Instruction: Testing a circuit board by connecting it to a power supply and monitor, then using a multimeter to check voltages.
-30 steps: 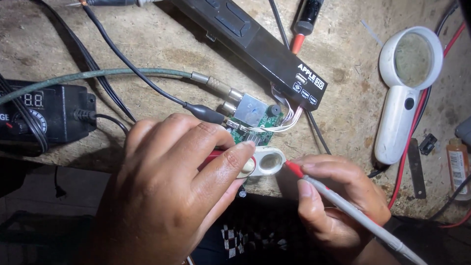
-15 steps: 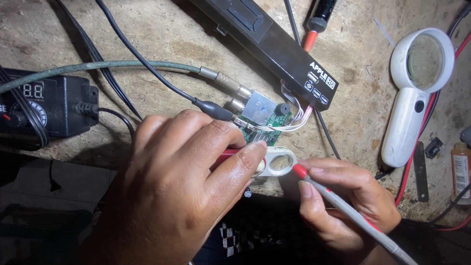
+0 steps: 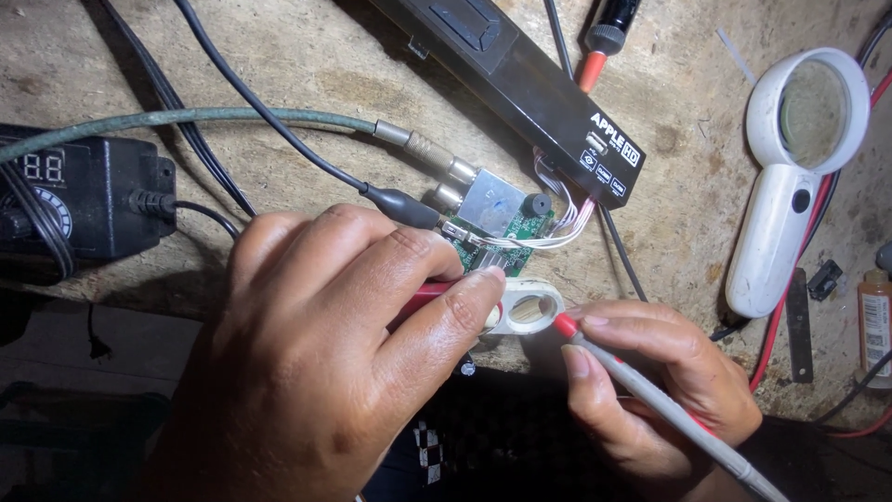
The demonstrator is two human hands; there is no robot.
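Clearly your left hand [image 3: 325,372] pinches a red probe [image 3: 423,299] toward the circuit board [image 3: 497,237] at two o'clock for steadiness. Your right hand [image 3: 650,390] grips closed, pen-style, on the grey probe [image 3: 669,414], aiming its tip at ten o'clock.

Electronics repair workshop. Scarred wooden bench [image 3: 307,56] carrying bare circuit board [image 3: 497,244], digital power supply [image 3: 74,200], white magnifier [image 3: 790,177], tangled cables [image 3: 232,116].

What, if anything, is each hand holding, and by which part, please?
The right hand pinches a grey probe near its red tip. The left hand grips a red tool, mostly hidden.
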